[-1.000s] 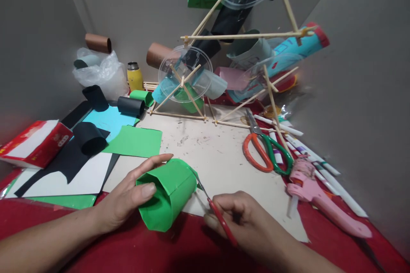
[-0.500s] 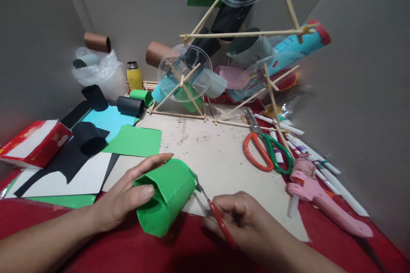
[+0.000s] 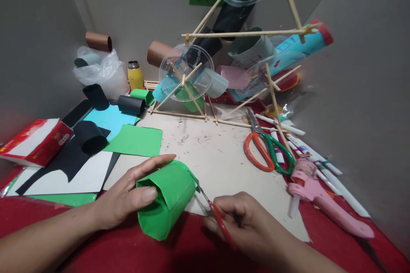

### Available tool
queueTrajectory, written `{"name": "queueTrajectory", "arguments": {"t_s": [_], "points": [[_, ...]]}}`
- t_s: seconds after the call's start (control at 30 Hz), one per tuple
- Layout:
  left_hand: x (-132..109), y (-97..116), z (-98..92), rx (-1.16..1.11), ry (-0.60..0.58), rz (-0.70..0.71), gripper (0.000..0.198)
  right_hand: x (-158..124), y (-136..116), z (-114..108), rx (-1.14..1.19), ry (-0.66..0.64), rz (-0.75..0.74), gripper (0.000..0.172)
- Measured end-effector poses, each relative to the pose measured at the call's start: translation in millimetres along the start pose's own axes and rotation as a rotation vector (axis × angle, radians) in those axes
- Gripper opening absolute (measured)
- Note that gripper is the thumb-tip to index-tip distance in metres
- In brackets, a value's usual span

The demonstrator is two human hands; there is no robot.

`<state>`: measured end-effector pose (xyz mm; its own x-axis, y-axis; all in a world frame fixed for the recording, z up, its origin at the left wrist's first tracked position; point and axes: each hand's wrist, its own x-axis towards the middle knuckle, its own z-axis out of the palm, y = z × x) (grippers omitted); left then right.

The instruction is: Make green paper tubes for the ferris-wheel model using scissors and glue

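Note:
A green paper tube [image 3: 169, 198] lies tilted in my left hand [image 3: 134, 192], its open end facing left. My left thumb presses at that opening and the fingers reach over the top. My right hand [image 3: 240, 219] is closed around red-handled scissors [image 3: 221, 224]. Their blades meet the far right edge of the tube, where a small green flap sticks out. Just beyond the tube is a flat green paper sheet [image 3: 137, 140] on the table board.
A stick frame with clear plastic discs [image 3: 186, 72] stands at the back. Orange-and-green scissors [image 3: 269, 153] and a pink glue gun [image 3: 326, 200] lie right. Black paper tubes [image 3: 90, 137], a red-white packet [image 3: 36, 141] and a yellow bottle [image 3: 135, 76] are left.
The view shifts very slightly. The green tube tilts a little in my left hand, while the scissors stay at its far right edge.

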<state>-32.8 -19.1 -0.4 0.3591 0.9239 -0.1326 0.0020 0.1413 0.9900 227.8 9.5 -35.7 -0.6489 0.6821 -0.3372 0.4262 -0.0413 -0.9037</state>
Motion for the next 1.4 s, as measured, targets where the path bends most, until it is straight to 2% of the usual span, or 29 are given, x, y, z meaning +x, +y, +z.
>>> {"name": "queueTrajectory", "arguments": {"t_s": [0.2, 0.43, 0.73, 0.9, 0.97, 1.1, 1.17, 1.27, 1.4], "points": [[1, 1, 0.0, -0.009, 0.003, -0.01, 0.075, 1, 0, 0, -0.002, 0.008, -0.004, 0.056], [-2, 1, 0.6, -0.026, -0.009, -0.02, 0.074, -1, -8, -1, 0.099, -0.069, 0.088, 0.056], [-1, -1, -1.8, 0.031, -0.047, 0.019, 0.071, 0, -9, -1, 0.058, -0.047, 0.082, 0.059], [0, -6, -5.1, 0.038, 0.011, 0.041, 0.07, 0, -8, 0, 0.115, -0.021, 0.08, 0.057], [2, -10, -5.2, -0.027, 0.011, 0.025, 0.073, 0, -8, 1, 0.132, -0.007, 0.076, 0.056], [6, -20, -0.3, -0.407, -0.085, -0.047, 0.076, 1, -9, 1, 0.163, 0.039, 0.071, 0.059], [7, -24, 3.3, -0.555, -0.096, -0.073, 0.077, 1, -11, 0, 0.16, 0.071, 0.076, 0.059], [7, -24, 7.4, -0.618, -0.073, -0.1, 0.082, 2, -14, 0, 0.16, 0.097, 0.091, 0.06], [4, -19, 7.7, -0.535, -0.028, -0.081, 0.088, 2, -15, 1, 0.148, 0.094, 0.097, 0.061]]}}
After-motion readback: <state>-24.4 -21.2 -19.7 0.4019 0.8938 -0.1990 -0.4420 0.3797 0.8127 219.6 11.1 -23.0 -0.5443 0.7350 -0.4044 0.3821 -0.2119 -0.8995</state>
